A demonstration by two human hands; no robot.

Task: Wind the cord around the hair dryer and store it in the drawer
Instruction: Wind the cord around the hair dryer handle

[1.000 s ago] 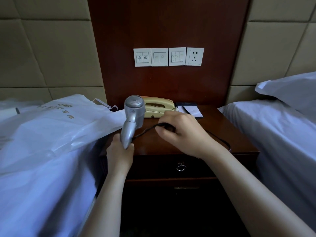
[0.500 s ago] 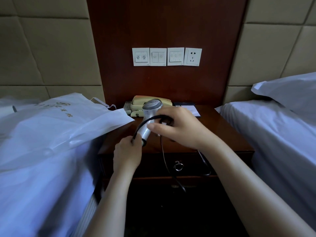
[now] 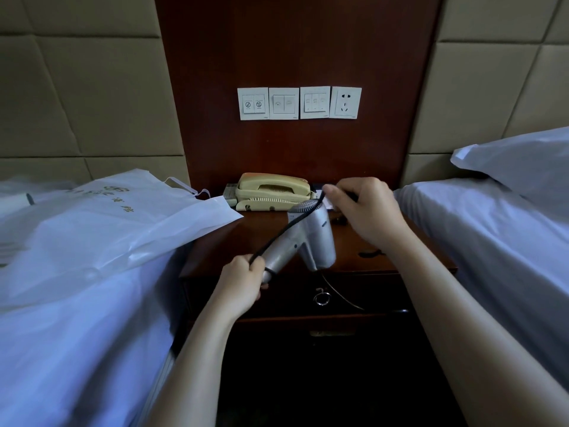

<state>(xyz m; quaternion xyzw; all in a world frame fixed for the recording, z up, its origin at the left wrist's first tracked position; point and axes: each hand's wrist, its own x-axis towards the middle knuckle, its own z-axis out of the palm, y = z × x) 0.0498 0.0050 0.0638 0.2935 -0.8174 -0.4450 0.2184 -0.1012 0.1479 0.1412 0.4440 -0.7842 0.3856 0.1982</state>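
Note:
A silver hair dryer (image 3: 311, 238) is held tilted over the dark wooden nightstand (image 3: 215, 251). My left hand (image 3: 241, 283) grips the end of its handle. A black cord (image 3: 286, 226) runs taut from that hand up along the handle and over the dryer's head. My right hand (image 3: 366, 211) pinches the cord just beyond the head, above the nightstand's back right. More cord hangs down in front of the shut drawer (image 3: 286, 298), beside its ring pull (image 3: 321, 298).
A cream telephone (image 3: 272, 192) sits at the back of the nightstand, under a row of wall switches and a socket (image 3: 345, 102). A white plastic bag (image 3: 117, 223) on the left bed overhangs the nightstand. The right bed (image 3: 492, 229) carries a pillow.
The dryer has tipped further over, its head now to the right. My right hand has carried the cord up, back and right over the head. My left hand sits lower on the handle.

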